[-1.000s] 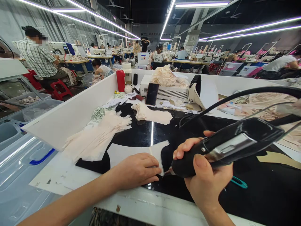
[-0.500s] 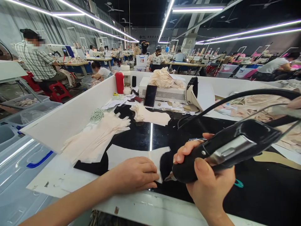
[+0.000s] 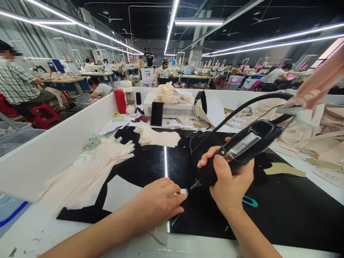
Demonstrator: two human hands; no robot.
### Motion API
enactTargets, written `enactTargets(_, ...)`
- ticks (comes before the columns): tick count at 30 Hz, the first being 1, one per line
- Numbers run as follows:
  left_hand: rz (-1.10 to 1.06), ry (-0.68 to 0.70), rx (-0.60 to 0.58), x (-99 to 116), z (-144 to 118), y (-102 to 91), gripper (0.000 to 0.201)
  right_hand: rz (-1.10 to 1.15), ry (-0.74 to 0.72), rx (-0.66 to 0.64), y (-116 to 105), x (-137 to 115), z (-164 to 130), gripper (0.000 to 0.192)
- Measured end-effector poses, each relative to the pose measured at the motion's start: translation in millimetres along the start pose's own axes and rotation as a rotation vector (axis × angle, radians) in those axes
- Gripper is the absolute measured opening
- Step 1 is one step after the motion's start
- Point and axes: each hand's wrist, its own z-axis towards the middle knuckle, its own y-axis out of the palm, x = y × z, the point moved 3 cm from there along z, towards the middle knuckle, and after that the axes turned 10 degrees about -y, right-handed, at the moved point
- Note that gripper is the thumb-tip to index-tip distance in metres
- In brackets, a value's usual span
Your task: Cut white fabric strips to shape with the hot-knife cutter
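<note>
My left hand [image 3: 163, 200] lies over a white cut piece [image 3: 119, 193] on the black work surface [image 3: 290, 215], fingers a little bent and apart. It covers the middle of the piece, and a small end shows past the fingertips. My right hand [image 3: 232, 179] grips a black corded hand tool [image 3: 242, 148] with a silver lever. The tool's pointed metal tip [image 3: 195, 184] angles down just right of that end; whether it touches the surface I cannot tell. Beyond lie a small stack of cream pieces [image 3: 161, 138] and a larger pale pile [image 3: 83, 175] at left.
A thick black cable [image 3: 242, 102] arches from the tool. A teal clip-like item [image 3: 249, 201] and a tan piece [image 3: 285, 169] lie at right. Behind stand a phone [image 3: 156, 114], a vented white box [image 3: 177, 110] and a red bottle [image 3: 119, 101]. A white side wall [image 3: 61, 150] runs along the left.
The view has swung right. The white piece has shifted under my left hand, so less of its right end shows. The tool's tip has moved away from the piece's lower right edge.
</note>
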Motion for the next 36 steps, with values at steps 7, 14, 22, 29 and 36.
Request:
enactTargets(7, 0.098, 0.001, -0.026, -4, 1, 20.0, 0.024, 0.023, 0.03, -0.012, 2, 1, -7, 0.028)
enactTargets(14, 0.118, -0.009, 0.031, -1, -6, 13.9, 0.018, 0.052, 0.035, -0.004, 8, 0, -11, 0.03)
enactTargets(22, 0.112, -0.039, 0.016, -1, -8, 14.5, 0.019, 0.04, 0.033, 0.008, 13, -2, -10, 0.032)
enactTargets(29, 0.109, -0.045, 0.008, 0, -7, 16.5, 0.02, 0.061, 0.044, 0.011, 14, 0, -10, 0.031)
enactTargets(36, 0.088, -0.06, 0.003, -1, -9, 16.4, 0.021, 0.039, 0.047, -0.001, 14, 1, -11, 0.032)
